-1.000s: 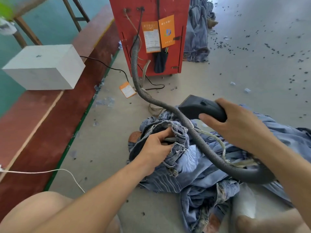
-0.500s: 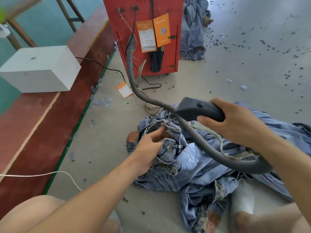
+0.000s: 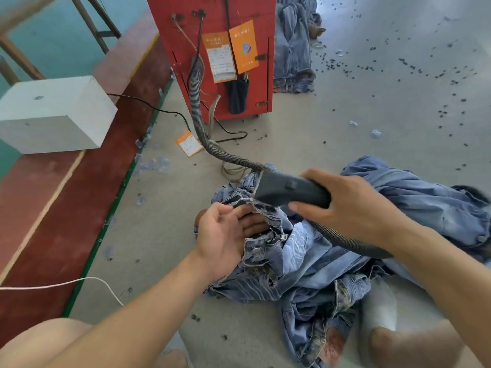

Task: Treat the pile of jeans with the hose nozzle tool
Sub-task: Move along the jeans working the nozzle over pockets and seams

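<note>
Since a moment ago we have swung the nozzle (image 3: 291, 192) lower, its mouth now just above the waistband, and our left hand (image 3: 225, 236) has loosened from gripping the denim to lying palm-up with fingers (image 3: 251, 221) nearly straight, tucked under the waistband edge. Our right hand (image 3: 348, 208) holds the nozzle's rear, fingers curled round it. Beneath both sets of fingers the pile of jeans (image 3: 318, 261) lies on the floor (image 3: 345, 123), spreading right of the right-hand fingers. From behind the right hand the ribbed hose (image 3: 198, 112) loops round and runs beyond the fingertips to the red cabinet (image 3: 220, 57). Left of our left fingers bare floor runs to a red platform (image 3: 66, 208) carrying a white box (image 3: 53, 112). Dark specks dot the floor beyond the right-hand fingers.
</note>
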The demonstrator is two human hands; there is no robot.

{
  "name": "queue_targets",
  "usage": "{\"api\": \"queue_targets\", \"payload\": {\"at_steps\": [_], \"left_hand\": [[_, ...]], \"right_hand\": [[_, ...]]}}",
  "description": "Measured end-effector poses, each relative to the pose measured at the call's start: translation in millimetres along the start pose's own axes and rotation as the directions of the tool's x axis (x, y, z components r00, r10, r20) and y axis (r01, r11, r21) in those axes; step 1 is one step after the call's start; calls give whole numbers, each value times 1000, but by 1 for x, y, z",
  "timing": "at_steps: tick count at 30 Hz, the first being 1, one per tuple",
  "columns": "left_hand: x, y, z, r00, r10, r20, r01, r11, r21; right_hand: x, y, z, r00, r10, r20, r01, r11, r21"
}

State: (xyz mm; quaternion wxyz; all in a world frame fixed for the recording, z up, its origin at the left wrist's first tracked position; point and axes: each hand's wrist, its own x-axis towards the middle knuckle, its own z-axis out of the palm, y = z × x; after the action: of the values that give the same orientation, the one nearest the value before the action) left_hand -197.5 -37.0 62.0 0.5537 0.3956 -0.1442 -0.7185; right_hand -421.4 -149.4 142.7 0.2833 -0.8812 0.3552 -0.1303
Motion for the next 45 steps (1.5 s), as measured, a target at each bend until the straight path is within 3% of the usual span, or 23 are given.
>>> {"api": "queue_targets", "payload": {"at_steps": [4, 8, 11, 15, 17, 19, 22, 27, 32, 37, 43, 45], "left_hand": [[0, 6, 0, 992, -20, -128, 28, 998, 63], [1, 5, 1, 995, -35, -94, 45, 994, 101], [-1, 2, 3, 994, -75, -80, 85, 989, 123], [-1, 3, 10, 992, -19, -128, 48, 973, 224], [1, 4, 11, 982, 24, -188, 14, 980, 196], [4, 6, 8, 972, 17, -234, -4, 998, 57], [6, 9, 7, 957, 16, -291, -30, 999, -44], [9, -7, 14, 944, 119, -307, -80, 987, 136], [10, -8, 17, 936, 149, -320, -119, 987, 111], [14, -10, 18, 923, 189, -335, -127, 972, 199], [14, -8, 16, 918, 163, -360, -112, 981, 159], [14, -5, 15, 914, 150, -377, -107, 985, 133]], "right_hand": [[4, 13, -20, 996, 83, -36, -83, 997, 7], [-2, 7, -8, 985, 13, 170, 12, 989, -148], [-5, -8, 14, 984, -39, 175, 83, 965, -248], [-3, -14, 13, 976, -104, 192, 130, 983, -130], [-3, -10, 1, 973, -72, 219, 89, 993, -73], [-4, -4, -11, 969, -3, 246, 15, 999, -48], [-7, -3, -11, 962, 104, 253, -80, 991, -103], [-2, -19, 18, 969, 206, 138, -185, 971, -151], [2, -15, 14, 955, 296, -1, -292, 943, -160], [-5, -18, 6, 939, 295, 177, -275, 953, -126], [10, -11, 5, 924, 380, 27, -381, 924, 17], [7, -6, -6, 925, 371, 82, -377, 922, 84]]}}
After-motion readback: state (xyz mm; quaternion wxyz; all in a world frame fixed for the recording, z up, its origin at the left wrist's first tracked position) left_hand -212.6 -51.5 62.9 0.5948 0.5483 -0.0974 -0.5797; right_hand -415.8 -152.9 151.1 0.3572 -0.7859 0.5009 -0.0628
